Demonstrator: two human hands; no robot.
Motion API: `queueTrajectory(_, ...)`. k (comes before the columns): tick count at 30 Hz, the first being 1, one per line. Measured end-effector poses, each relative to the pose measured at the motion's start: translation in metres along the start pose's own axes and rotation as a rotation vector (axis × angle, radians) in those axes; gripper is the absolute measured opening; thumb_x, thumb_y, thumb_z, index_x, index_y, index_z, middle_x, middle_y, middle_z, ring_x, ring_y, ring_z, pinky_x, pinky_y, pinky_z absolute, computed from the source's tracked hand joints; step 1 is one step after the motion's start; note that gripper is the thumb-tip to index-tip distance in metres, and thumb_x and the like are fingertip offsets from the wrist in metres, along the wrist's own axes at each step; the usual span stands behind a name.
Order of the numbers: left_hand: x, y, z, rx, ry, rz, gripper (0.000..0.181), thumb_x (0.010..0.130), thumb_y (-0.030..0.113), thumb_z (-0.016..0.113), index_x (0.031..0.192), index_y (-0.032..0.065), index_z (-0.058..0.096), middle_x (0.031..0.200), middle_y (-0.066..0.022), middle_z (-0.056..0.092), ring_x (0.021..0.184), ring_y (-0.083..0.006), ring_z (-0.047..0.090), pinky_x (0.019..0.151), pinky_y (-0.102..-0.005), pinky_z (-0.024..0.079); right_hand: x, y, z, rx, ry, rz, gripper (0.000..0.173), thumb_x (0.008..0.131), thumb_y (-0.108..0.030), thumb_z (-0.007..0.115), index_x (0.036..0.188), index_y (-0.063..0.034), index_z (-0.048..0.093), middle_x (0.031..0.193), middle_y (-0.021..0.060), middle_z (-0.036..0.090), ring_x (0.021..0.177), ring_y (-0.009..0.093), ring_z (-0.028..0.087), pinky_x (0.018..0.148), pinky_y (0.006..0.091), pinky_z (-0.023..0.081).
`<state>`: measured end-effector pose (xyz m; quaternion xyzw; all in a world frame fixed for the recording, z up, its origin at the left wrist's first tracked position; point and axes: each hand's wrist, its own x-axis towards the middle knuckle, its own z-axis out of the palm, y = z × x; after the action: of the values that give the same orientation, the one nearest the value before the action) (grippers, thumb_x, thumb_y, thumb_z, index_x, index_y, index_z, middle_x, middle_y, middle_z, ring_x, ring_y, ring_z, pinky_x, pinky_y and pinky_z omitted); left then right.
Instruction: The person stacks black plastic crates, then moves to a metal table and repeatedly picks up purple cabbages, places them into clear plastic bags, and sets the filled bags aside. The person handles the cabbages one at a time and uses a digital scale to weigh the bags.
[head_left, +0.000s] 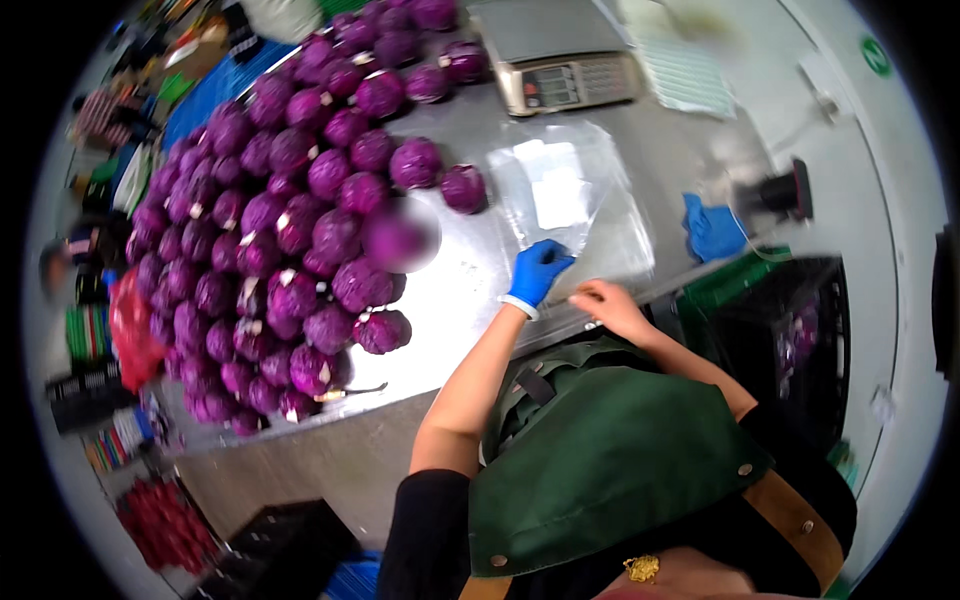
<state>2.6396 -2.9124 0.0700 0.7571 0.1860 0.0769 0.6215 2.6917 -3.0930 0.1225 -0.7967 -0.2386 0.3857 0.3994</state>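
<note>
My left hand (537, 273), in a blue glove, has its fingers closed at the near edge of a clear plastic bag (517, 161). This bag lies on other flat clear bags (626, 244) on the metal table, and white sheets or labels (555, 184) show on it. Just right of the glove, at the table's front edge, is my bare right hand (613, 306). Its fingers are slightly bent and blurred, and I see nothing held in them. To the left, a large heap of red cabbages (330, 176) spreads over the metal table (450, 300).
A digital scale (574, 82) stands at the back beside a pale ridged sheet (682, 67). A blue glove (709, 229) and a dark device (780, 191) are at the right. A knife (352, 392) lies by the front edge. A black crate (772, 337) sits right of me.
</note>
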Motion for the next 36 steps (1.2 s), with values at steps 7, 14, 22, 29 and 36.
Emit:
queueTrajectory(7,-0.020,0.073,-0.034,-0.338,0.074,0.069,0.047,0.076,0.023,0.077,0.114,0.0050,0.057,0.097,-0.0072,0.060,0.081,-0.0161,0.057,0.073,-0.0290,0.047,0.045,-0.057,-0.041,0.360,0.021,-0.217,0.015,0.094,-0.006,0.050,0.103,0.0037,0.058,0.094,0.0113,0.067,0.085,0.016,0.064,0.071,0.0276,0.050)
queueTrajectory(14,-0.069,0.066,-0.072,-0.516,0.492,-0.223,0.015,0.079,0.006,0.072,0.092,0.0000,0.066,0.084,-0.0049,0.065,0.076,-0.0101,0.059,0.070,-0.0246,0.048,0.080,-0.096,-0.031,0.329,-0.432,-0.318,0.017,0.094,-0.008,0.049,0.103,0.0005,0.060,0.106,0.0098,0.065,0.091,0.016,0.063,0.074,0.0285,0.050)
queueTrajectory(22,-0.139,0.071,-0.102,-0.565,0.610,-0.273,0.019,0.071,0.002,0.073,0.080,0.0048,0.057,0.078,0.0002,0.053,0.074,-0.0085,0.050,0.070,-0.0239,0.042,0.092,-0.166,0.053,-0.133,-0.759,-0.545,0.017,0.085,-0.012,0.066,0.098,-0.0017,0.064,0.094,0.0075,0.069,0.079,0.013,0.064,0.072,0.0272,0.049)
queueTrajectory(29,-0.277,0.087,-0.164,-0.790,1.249,0.050,0.011,0.079,-0.001,0.054,0.083,0.0072,0.048,0.083,-0.0047,0.048,0.074,-0.0131,0.048,0.070,-0.0274,0.042,0.157,-0.179,0.095,0.227,-0.867,-0.329,0.029,0.081,-0.013,0.070,0.108,-0.0033,0.063,0.100,0.0055,0.067,0.090,0.014,0.062,0.079,0.0286,0.049)
queueTrajectory(36,-0.243,0.156,-0.150,-0.152,1.146,-0.103,0.030,0.070,-0.015,0.061,0.091,0.0040,0.049,0.090,-0.0084,0.055,0.080,-0.0164,0.055,0.074,-0.0286,0.047,0.299,-0.098,0.227,-0.088,-0.337,-0.396,0.083,0.064,-0.044,0.080,0.124,0.0015,0.048,0.117,0.0198,0.060,0.104,0.030,0.061,0.090,0.0366,0.048)
